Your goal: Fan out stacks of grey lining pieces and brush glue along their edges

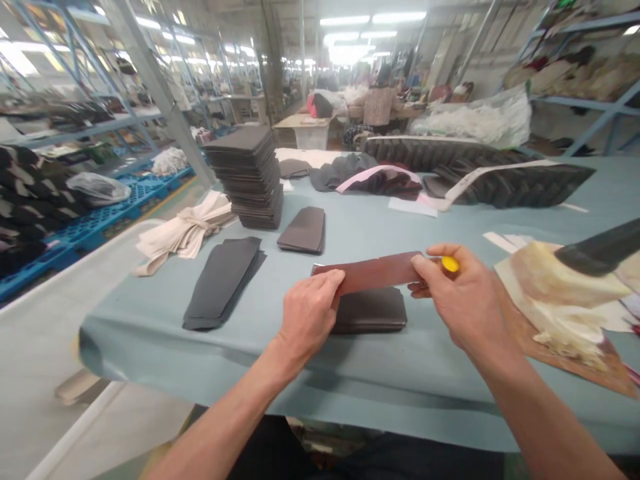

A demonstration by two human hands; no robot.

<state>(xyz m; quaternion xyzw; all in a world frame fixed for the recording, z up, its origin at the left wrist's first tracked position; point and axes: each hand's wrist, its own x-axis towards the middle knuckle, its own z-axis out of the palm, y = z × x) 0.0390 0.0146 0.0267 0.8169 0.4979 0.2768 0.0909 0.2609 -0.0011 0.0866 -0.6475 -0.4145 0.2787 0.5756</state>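
Between my two hands a flat reddish-brown strip is stretched, looking like leather or coated fabric. My left hand pinches its left end, and the thumb and fingers of my right hand grip the right end. A yellow round-ended object also shows among my right fingers; its kind is hidden. Just below the strip lies a small stack of dark grey-brown cut pieces, partly covered by it and by my left hand. Dark grey pieces lie fanned to the left, and a smaller brownish pile sits beyond.
A tall stack of dark pieces rises at the back left beside a tied bundle of pale strips. On the right stands a glue-crusted pot with a dark handle. Rows of dark pieces line the table's far side.
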